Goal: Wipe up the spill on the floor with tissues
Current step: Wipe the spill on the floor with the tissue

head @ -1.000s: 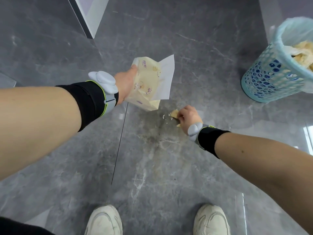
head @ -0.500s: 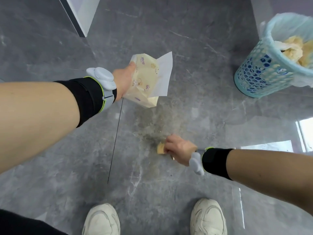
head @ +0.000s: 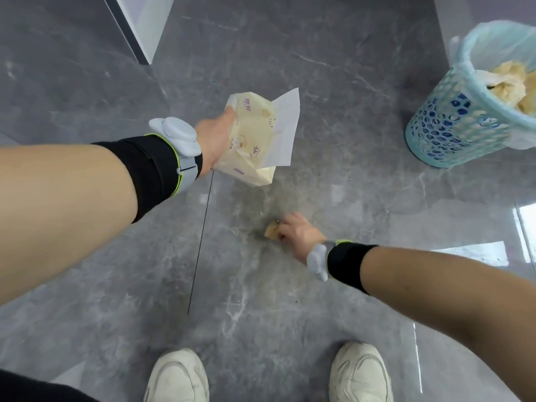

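Note:
My left hand point(head: 214, 139) grips a pale yellow tissue pack point(head: 249, 140) held above the floor, with a white tissue point(head: 282, 129) sticking out of its right side. My right hand point(head: 298, 232) is down on the grey marble floor, closed on a small stained wad of tissue point(head: 271, 230) that it presses against the floor. Only the wad's left edge shows past my fingers. A faint dull smear point(head: 261, 207) lies on the tile around and above the wad.
A light blue perforated waste basket point(head: 452, 132) with a plastic liner and used tissues inside stands at the right. A white panel edge point(head: 139, 27) rises at the top left. My two white shoes point(head: 177, 378) point(head: 361, 372) stand at the bottom. A dark tile joint point(head: 200, 242) runs between my arms.
My right hand dragged the tissue wad from just under the pack toward me, then slightly back away. The left hand keeps the pack in about the same place.

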The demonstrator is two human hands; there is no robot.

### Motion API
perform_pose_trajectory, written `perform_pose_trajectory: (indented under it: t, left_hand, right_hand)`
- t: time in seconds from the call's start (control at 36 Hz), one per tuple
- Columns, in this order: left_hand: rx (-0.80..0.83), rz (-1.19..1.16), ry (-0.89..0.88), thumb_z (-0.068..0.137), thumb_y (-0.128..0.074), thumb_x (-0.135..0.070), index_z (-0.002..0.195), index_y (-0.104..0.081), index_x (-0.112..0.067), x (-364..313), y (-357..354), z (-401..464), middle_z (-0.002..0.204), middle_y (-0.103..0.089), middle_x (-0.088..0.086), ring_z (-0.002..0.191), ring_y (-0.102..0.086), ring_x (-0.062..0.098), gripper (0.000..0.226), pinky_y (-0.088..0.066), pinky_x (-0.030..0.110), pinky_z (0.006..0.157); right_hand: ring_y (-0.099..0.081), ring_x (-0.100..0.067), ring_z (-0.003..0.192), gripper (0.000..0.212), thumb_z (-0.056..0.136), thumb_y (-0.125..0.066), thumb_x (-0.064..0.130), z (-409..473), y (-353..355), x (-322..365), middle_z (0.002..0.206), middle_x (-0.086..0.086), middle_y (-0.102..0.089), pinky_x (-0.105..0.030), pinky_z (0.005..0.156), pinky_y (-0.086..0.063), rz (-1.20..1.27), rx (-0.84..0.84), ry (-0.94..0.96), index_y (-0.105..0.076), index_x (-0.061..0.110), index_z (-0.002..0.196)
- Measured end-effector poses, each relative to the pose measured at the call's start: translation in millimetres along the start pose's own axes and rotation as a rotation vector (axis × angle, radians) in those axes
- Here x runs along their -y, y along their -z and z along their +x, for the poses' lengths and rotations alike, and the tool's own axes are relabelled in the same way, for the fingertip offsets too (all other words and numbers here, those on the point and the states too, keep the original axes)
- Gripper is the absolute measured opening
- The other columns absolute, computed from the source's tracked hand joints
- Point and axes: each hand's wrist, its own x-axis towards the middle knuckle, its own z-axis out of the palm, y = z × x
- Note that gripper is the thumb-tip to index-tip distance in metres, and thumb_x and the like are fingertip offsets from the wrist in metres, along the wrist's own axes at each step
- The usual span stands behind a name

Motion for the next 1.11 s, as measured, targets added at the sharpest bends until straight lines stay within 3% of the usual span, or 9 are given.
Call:
perform_pose_trajectory:
  t: [0.08,0.17,0.28,0.36,0.53,0.78,0.94,1.03,1.11]
  left_hand:
    - [-0.016,-0.020,0.011,0.088,-0.052,-0.066,0.076,-0.059,-0.024,1.7,7.7,1.2,0.086,-0.068,-0.003,0.099,-0.072,0.030,0.044,-0.059,0.042,0.093]
    - [-0.020,-0.047,0.035,0.088,-0.053,-0.066,0.080,-0.062,-0.023,5.3,16.3,2.9,0.109,-0.074,0.004,0.104,-0.071,0.031,0.044,-0.057,0.045,0.098]
    - [-0.045,-0.062,0.060,0.088,-0.053,-0.069,0.081,-0.061,-0.024,11.4,30.2,5.6,0.095,-0.070,-0.001,0.102,-0.071,0.030,0.046,-0.057,0.045,0.098]
    - [-0.056,-0.071,0.083,0.087,-0.053,-0.072,0.087,-0.063,-0.022,13.2,37.8,7.1,0.105,-0.072,0.001,0.104,-0.071,0.030,0.051,-0.056,0.044,0.100]
    - [-0.051,-0.099,0.108,0.085,-0.055,-0.072,0.116,-0.067,-0.015,11.6,40.3,7.7,0.116,-0.073,0.004,0.107,-0.070,0.030,0.065,-0.055,0.045,0.101]
    - [-0.041,-0.023,0.069,0.085,-0.055,-0.071,0.107,-0.066,-0.018,7.6,19.3,2.1,0.102,-0.071,0.000,0.100,-0.072,0.029,0.058,-0.059,0.044,0.096]
    - [-0.032,-0.008,0.042,0.085,-0.055,-0.070,0.096,-0.066,-0.020,4.3,9.7,2.3,0.090,-0.067,-0.003,0.101,-0.071,0.030,0.053,-0.057,0.044,0.098]
    - [-0.036,-0.008,0.022,0.085,-0.054,-0.070,0.101,-0.065,-0.018,2.6,8.5,4.3,0.095,-0.069,0.000,0.102,-0.070,0.031,0.055,-0.056,0.044,0.099]
    - [-0.035,-0.006,0.006,0.084,-0.054,-0.071,0.091,-0.064,-0.020,1.4,4.7,4.5,0.092,-0.069,0.000,0.100,-0.071,0.031,0.052,-0.057,0.045,0.097]
  right_hand:
    - [-0.048,-0.034,0.101,0.012,0.083,-0.058,0.003,23.8,15.3,-14.9,0.103,-0.015,-0.057,-0.040,0.083,-0.044,0.078,-0.170,-0.084,-0.066,0.007,0.091]
    - [-0.047,-0.030,0.103,0.008,0.084,-0.058,0.009,46.5,29.7,-33.3,0.101,-0.009,-0.057,-0.041,0.073,-0.049,0.058,-0.353,-0.233,-0.064,0.014,0.087]
    - [-0.043,-0.033,0.104,0.024,0.074,-0.058,0.000,72.9,36.5,-57.8,0.105,-0.014,-0.052,-0.027,0.083,-0.037,0.024,-0.255,-0.411,-0.060,0.011,0.096]
    - [-0.041,-0.029,0.100,0.026,0.070,-0.053,-0.001,84.3,29.6,-52.0,0.102,-0.010,-0.050,-0.021,0.079,-0.029,0.086,-0.256,-0.444,-0.056,0.015,0.091]
    - [-0.045,-0.030,0.104,0.028,0.076,-0.059,-0.003,92.4,11.0,-7.0,0.101,-0.010,-0.058,-0.021,0.082,-0.028,0.105,-0.234,-0.185,-0.065,0.014,0.096]
    - [-0.048,-0.030,0.103,0.024,0.076,-0.057,-0.004,37.4,-10.4,45.4,0.106,-0.015,-0.059,-0.028,0.094,-0.032,0.028,0.055,0.108,-0.065,0.003,0.098]
    - [-0.045,-0.029,0.103,0.023,0.077,-0.057,-0.003,3.2,-6.7,54.0,0.106,-0.015,-0.057,-0.015,0.067,-0.017,-0.031,0.143,0.144,-0.064,0.003,0.098]
    - [-0.042,-0.026,0.102,0.033,0.069,-0.057,-0.008,-22.8,-18.4,61.9,0.108,-0.010,-0.053,-0.027,0.073,-0.039,-0.037,0.159,0.236,-0.061,0.008,0.099]
    - [-0.039,-0.022,0.108,0.037,0.072,-0.059,-0.003,-48.4,-38.7,68.4,0.114,-0.003,-0.048,-0.037,0.063,-0.052,-0.097,0.225,0.244,-0.056,0.017,0.103]
